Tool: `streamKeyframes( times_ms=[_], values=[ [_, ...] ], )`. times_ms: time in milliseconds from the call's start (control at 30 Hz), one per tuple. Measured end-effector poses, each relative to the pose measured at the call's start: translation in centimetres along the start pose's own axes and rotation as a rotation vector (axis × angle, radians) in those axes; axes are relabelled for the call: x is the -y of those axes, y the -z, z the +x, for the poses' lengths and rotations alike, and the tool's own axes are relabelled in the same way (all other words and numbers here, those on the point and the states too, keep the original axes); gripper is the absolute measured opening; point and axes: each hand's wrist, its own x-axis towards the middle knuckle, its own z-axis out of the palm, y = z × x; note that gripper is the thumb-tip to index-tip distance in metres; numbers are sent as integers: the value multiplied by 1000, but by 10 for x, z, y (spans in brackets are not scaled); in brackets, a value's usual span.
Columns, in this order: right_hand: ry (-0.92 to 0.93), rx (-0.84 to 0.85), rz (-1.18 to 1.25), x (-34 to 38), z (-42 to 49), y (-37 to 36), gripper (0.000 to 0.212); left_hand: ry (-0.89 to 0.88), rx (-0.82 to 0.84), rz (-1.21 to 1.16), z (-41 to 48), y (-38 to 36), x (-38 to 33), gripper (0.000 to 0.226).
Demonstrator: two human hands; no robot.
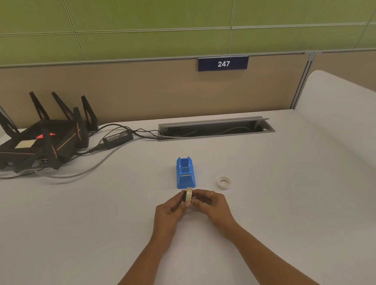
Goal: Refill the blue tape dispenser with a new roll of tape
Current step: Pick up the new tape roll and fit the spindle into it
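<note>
Fingers of the left hand (167, 211) and right hand (214, 204) pinch the roll (188, 195) edge-on (core hidden), just before the dispenser (185, 174) on a white desk (273, 214) under green panels (145, 18).

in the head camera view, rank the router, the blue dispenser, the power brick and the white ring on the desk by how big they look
1. Router
2. Dispenser
3. Power brick, though it lies farther back, so this is unsure
4. White ring

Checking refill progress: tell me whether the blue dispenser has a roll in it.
Empty. The blue dispenser shows a bare open cradle; the tape roll is outside it, held between the left hand and right hand.
</note>
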Motion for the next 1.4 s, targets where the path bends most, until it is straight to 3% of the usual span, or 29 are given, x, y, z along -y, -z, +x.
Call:
streamKeyframes(
  times_ms=[633, 933, 1133, 1400],
  values=[
    [-17, -9, -25, 0, 0, 3, 24, -7, 27, 50, 0, -1, -1, 33],
    [-41, 117, -11, 6, 4, 10, 25, 9, 13, 8, 5, 4, 3, 56],
    [-40, 148, -35, 7, 6, 10, 25, -10, 58, 36, 5, 5, 4, 40],
    [-40, 140, -32, 7, 7, 8, 24, -10, 84, 10, 5, 6, 4, 44]
  ],
)
